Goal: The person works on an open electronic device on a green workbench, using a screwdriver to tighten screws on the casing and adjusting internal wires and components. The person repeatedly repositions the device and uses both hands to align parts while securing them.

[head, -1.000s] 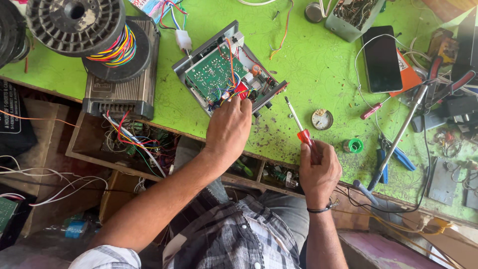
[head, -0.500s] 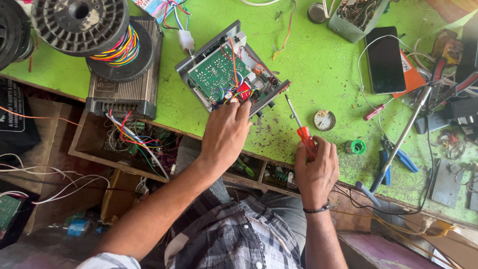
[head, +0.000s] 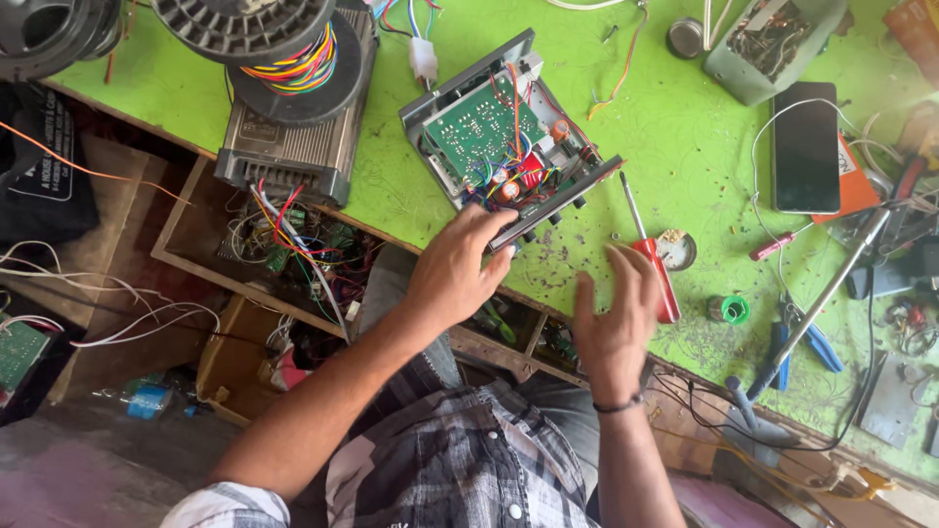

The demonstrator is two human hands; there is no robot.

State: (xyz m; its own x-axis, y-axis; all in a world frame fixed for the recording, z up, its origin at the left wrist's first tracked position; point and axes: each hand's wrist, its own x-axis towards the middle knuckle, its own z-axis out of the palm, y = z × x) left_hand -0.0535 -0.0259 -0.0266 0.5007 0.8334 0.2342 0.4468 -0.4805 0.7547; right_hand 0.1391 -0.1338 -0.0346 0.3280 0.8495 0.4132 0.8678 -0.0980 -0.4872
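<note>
We look down on a green bench [head: 626,117], scratched and littered with solder bits. An opened electronics box [head: 504,137] lies near the bench's front edge, its green circuit board [head: 476,127] facing up, coloured wires bunched at the near side. The box's long axis runs diagonally, from upper left down toward lower right.

Our left hand [head: 460,269] rests at the box's near edge, fingers curled loosely, fingertips touching the front panel where the small knobs sit. It grips nothing that we can make out.

Our right hand [head: 616,318] hangs open, fingers spread wide, holding nothing. A red-handled screwdriver [head: 650,254] lies on the bench just beside its fingertips, apart from them as far as we can tell, shaft pointing up and slightly left toward the box's right corner.

So the box lies ahead and slightly left of us; the left hand is on it, the right hand nearer the screwdriver.

Elsewhere: a wire spool [head: 264,39] on a finned metal case [head: 293,147] far left, a dark phone [head: 805,147] far right, blue-handled pliers [head: 802,347] near the front edge.
</note>
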